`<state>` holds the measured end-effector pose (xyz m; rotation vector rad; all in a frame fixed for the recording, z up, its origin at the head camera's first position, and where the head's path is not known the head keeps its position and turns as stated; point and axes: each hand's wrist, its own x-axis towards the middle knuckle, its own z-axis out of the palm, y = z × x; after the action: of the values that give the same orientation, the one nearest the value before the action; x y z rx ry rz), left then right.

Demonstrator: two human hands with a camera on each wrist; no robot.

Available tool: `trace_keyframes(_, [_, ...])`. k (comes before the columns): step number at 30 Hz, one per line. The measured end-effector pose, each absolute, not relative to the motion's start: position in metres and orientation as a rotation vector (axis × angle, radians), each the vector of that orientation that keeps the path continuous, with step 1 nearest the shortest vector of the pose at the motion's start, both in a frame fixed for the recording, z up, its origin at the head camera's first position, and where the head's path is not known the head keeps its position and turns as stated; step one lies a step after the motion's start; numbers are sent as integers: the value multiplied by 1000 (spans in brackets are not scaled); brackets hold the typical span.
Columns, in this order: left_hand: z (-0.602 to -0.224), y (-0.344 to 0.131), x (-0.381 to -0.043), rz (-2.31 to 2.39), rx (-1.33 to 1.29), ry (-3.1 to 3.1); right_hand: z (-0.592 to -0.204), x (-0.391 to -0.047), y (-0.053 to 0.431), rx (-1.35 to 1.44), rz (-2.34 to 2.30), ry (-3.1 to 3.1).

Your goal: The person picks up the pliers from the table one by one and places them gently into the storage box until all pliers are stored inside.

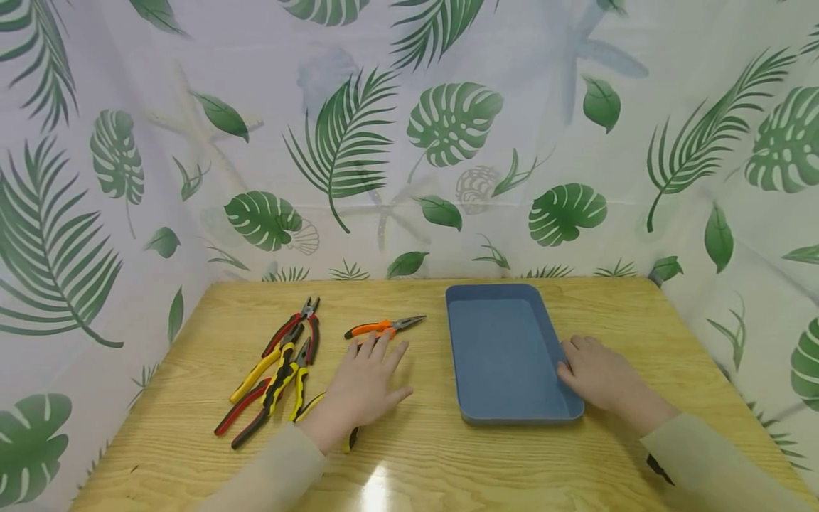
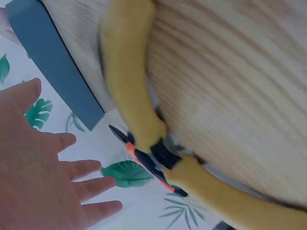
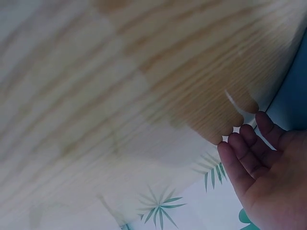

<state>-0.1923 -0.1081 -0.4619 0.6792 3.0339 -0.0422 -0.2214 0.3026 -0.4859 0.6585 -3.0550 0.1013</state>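
White leaf-print cloth [image 1: 384, 43]: hangs behind the table and along its sides
Wood-grain table [image 1: 422, 473]: tools at left, tray at right
Blue tray [image 1: 505, 355]: rectangular, lying flat right of centre
Pliers cluster [image 1: 276, 387]: red-, yellow- and black-handled pairs, overlapping at left
Left hand [image 1: 366, 384]: fingers spread wide, holding nothing; between cluster and tray
Right hand [image 1: 598, 373]: fingers relaxed, slightly bent, gripping nothing; beside the tray's right wall, thumb at the rim — contact hard to tell
Yellow-handled pliers [image 2: 127, 72]: beneath the left wrist, handles parted
Orange-handled pliers [image 1: 367, 328]: beyond the left fingertips; nose pointing toward the tray
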Motion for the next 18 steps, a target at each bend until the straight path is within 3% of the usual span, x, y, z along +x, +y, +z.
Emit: trace_keyframes(18, [-452, -141, -201, 31, 629, 3069, -483, -224, 306, 676, 125, -3059])
